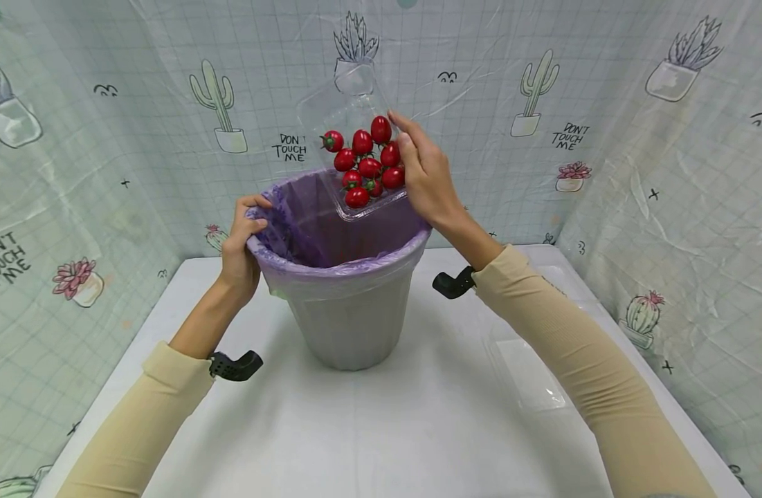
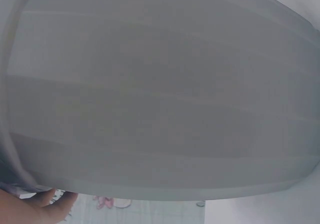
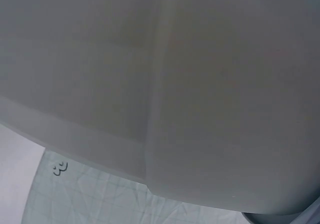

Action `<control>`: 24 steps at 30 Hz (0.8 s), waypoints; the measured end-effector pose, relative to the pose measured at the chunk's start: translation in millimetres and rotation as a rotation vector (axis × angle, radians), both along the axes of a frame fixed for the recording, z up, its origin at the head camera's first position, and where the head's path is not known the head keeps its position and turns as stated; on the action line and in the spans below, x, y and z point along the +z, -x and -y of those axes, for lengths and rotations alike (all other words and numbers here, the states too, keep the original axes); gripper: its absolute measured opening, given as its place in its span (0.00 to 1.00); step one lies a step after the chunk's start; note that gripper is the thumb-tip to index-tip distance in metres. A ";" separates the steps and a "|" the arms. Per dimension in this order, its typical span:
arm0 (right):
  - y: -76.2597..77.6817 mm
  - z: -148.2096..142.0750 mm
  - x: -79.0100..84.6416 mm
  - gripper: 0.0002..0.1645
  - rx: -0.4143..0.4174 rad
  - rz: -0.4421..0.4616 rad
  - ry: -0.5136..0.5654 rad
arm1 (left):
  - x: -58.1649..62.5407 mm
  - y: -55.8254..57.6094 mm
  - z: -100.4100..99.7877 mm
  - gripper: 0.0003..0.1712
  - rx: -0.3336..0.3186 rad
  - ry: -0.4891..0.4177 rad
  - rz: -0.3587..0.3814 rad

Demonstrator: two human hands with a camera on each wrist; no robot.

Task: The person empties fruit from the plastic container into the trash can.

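A pale grey trash bin (image 1: 356,318) stands on the table, lined with a purple plastic bag (image 1: 349,266) folded over its rim. My left hand (image 1: 240,242) grips the rim at the left, fingers hooked over the bag. Above the opening, my right hand (image 1: 425,169) holds a clear plastic tray (image 1: 354,214) by its right edge, steeply tilted. Red cherry tomatoes (image 1: 369,167), several with green stems, appear in the tray's lower part. In the left wrist view the bin wall (image 2: 160,94) hides most of the scene. Grey bin wall (image 3: 210,99) also fills the right wrist view.
A flat clear plastic piece (image 1: 530,373) lies on the white table (image 1: 356,436), partly under my right forearm. A printed curtain (image 1: 480,41) with cactus drawings surrounds the table at the back and both sides.
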State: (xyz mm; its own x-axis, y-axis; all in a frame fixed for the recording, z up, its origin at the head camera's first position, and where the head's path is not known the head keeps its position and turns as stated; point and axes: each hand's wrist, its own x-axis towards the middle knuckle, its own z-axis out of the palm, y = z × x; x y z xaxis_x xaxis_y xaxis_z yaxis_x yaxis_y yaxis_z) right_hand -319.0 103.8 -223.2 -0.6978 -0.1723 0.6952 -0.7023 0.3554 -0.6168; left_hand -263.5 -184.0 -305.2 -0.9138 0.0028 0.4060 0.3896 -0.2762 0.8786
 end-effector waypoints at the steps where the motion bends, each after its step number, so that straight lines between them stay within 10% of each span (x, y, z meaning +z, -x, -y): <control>1: 0.1 0.0 0.1 0.27 0.000 0.001 0.000 | 0.0 0.0 0.1 0.15 0.000 -0.001 0.001; 24: -1.6 -0.6 3.1 0.26 -0.001 0.045 0.006 | 1.9 -1.1 1.2 0.18 -0.008 0.002 0.008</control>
State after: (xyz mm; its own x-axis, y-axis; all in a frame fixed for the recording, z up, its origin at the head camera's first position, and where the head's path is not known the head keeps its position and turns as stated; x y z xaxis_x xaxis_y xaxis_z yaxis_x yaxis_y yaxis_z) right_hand -317.4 104.4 -220.2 -0.7287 -0.1680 0.6639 -0.6733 0.3524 -0.6500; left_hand -262.4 -185.1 -303.3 -0.9170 0.0111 0.3988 0.3802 -0.2781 0.8821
